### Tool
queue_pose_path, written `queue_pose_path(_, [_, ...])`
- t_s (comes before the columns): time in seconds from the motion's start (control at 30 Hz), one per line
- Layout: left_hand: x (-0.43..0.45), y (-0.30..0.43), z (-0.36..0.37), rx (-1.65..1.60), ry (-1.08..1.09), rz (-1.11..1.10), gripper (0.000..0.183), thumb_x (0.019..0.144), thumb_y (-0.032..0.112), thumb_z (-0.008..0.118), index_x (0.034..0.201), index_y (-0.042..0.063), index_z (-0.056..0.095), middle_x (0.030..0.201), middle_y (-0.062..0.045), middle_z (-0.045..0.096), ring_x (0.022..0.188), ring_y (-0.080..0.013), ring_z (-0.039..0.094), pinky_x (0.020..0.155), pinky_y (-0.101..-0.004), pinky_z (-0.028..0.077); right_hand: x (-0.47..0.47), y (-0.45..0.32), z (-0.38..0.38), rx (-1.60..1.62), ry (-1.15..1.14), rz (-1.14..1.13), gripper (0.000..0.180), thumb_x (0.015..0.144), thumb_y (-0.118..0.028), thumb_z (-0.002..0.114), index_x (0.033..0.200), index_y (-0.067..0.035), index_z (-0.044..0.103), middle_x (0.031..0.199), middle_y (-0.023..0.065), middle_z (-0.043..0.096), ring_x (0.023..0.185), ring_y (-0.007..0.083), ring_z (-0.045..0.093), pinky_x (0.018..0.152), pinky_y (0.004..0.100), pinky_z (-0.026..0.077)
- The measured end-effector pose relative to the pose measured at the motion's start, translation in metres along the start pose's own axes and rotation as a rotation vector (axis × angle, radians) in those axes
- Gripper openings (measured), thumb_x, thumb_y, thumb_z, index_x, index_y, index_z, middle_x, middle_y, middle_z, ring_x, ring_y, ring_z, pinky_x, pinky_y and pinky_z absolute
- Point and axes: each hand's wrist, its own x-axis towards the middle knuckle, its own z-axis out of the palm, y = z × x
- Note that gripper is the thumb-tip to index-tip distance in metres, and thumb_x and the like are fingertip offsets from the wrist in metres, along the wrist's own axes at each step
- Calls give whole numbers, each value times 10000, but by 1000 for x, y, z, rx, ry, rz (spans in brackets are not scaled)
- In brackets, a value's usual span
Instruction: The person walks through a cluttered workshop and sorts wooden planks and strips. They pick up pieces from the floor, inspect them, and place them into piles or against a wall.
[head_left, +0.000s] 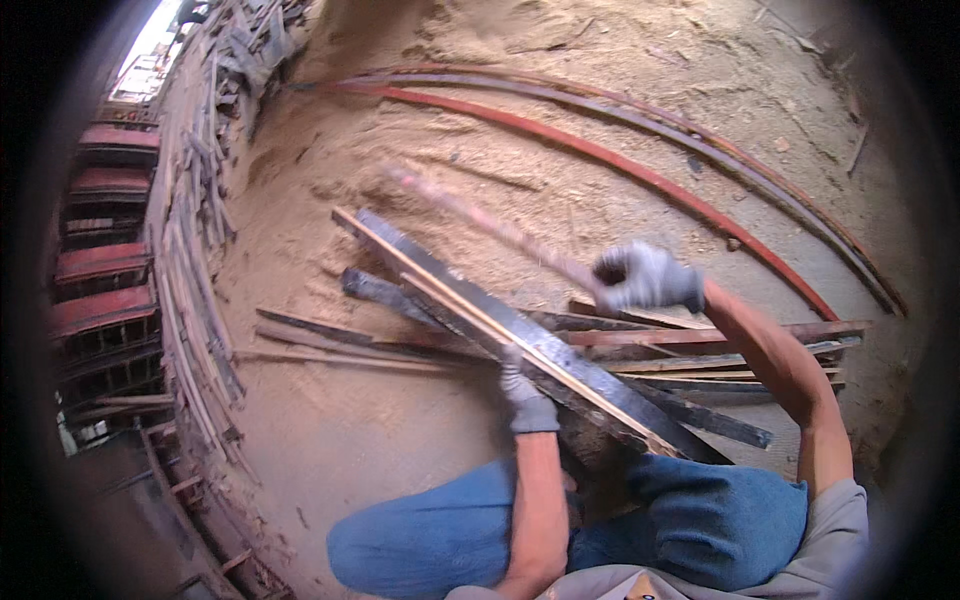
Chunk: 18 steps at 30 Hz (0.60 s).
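Note:
In a grey-and-white work glove, my left hand (529, 397) grips a dark wooden strip with a pale raw edge (480, 319). It lies slantwise over a pile of wood before my knees, alongside a wider black-faced plank (551, 341). My right hand (649, 276), gloved too and blurred by motion, is closed around one end of a long, narrow reddish bar (502, 231). That bar points away to the upper left, above the plank; blur hides its material. Beneath the plank lie several crossed wooden strips (345, 352), dark and reddish.
Sawdust (360, 150) covers much of the concrete floor (322, 427). Beyond the pile run a long red strip (637, 172) and further long strips (555, 91). A long stack of wooden slats (184, 285) stands at the left, beside red-topped stacks (105, 259).

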Motion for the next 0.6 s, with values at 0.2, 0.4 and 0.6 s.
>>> queue_pose_path(0.2, [0,-16,-1,14,-84,47,1240,720,866,700,1639,127,317,1623,-164,415,1421,-423,447,1201,-730,318,-139,-38,40,-467,-371,61,667,860,-376,754,1413,-54,566,1094,238,635,950,424,675,781,507,560])
queue_pose_path(0.4, [-1,-23,24,57,-153,-3,941,851,648,770,1518,59,463,1400,-170,601,1276,-370,589,1139,-601,456,-147,-22,57,-450,-309,-30,649,849,-487,793,1159,58,625,1033,276,685,847,467,708,738,510,590])
queue_pose_path(0.6, [-2,-11,31,-205,-259,-108,603,848,197,715,1390,30,508,1193,-89,610,1091,-223,620,984,-396,534,-71,28,-70,-847,396,90,924,782,-373,844,1551,-48,448,1427,270,588,1222,419,623,1061,500,491])
